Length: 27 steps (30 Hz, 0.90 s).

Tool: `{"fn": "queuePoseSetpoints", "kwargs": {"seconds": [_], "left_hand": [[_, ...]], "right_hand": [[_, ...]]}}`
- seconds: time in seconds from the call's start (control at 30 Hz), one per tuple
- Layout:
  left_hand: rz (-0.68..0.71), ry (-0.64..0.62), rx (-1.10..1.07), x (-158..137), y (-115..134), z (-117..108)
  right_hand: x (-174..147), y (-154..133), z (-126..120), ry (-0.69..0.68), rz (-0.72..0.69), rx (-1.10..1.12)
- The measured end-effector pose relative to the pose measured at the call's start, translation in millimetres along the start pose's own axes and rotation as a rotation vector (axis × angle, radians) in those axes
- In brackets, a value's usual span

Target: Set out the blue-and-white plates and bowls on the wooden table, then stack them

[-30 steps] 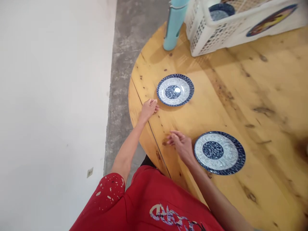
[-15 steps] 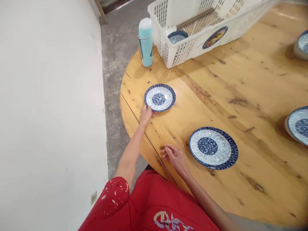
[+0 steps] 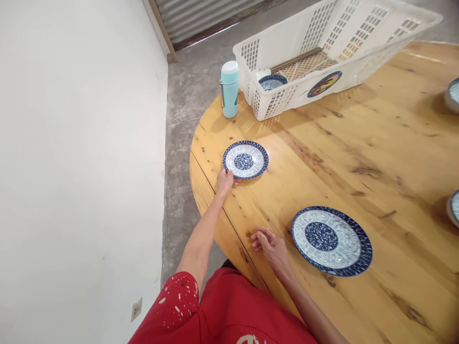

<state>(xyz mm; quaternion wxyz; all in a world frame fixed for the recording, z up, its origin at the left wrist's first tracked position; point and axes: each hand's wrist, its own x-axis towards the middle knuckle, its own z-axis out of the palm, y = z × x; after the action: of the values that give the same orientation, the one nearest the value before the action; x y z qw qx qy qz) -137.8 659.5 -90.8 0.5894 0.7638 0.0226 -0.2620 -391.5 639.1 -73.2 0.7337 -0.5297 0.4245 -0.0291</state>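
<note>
My left hand [image 3: 225, 181] grips the near edge of a blue-and-white plate [image 3: 245, 160], thumb over the rim and fingers underneath. This plate is at the left side of the round wooden table, below the bottle. My right hand [image 3: 269, 243] hovers or rests near the table's front edge, fingers loosely apart and nothing in them. Just right of it lies a bigger-looking blue-and-white plate [image 3: 332, 241], which the hand does not touch.
A white plastic basket [image 3: 287, 98] stands at the back of the wooden table [image 3: 358, 186], holding a patterned dish [image 3: 273, 82] and brown sticks. Beside it stands a light-blue bottle [image 3: 230, 91]. Bowls [image 3: 454, 208] sit at the right edge. A white wall [image 3: 82, 143] rises on the left.
The view has tilted up and left, so everything sits lower and further right and more of the basket shows. My left hand keeps hold of the plate; the hands have barely moved.
</note>
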Motion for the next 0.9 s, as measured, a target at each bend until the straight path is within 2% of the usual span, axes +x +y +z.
{"fn": "queuePoseSetpoints", "kwargs": {"seconds": [0.27,0.53,0.9], "left_hand": [[-0.029,0.032,0.029,7.5,-3.7,-0.1],[-0.039,0.063,0.034,13.6,-9.0,-0.9],[0.004,0.085,0.072,15.3,-18.1,-3.4]], "right_hand": [[-1.1,-2.2,-0.2,-0.01,0.016,-0.013],[-4.7,11.0,-7.1,0.008,0.072,-0.009],[-7.4,10.9,-15.3,0.001,0.097,-0.07]]}}
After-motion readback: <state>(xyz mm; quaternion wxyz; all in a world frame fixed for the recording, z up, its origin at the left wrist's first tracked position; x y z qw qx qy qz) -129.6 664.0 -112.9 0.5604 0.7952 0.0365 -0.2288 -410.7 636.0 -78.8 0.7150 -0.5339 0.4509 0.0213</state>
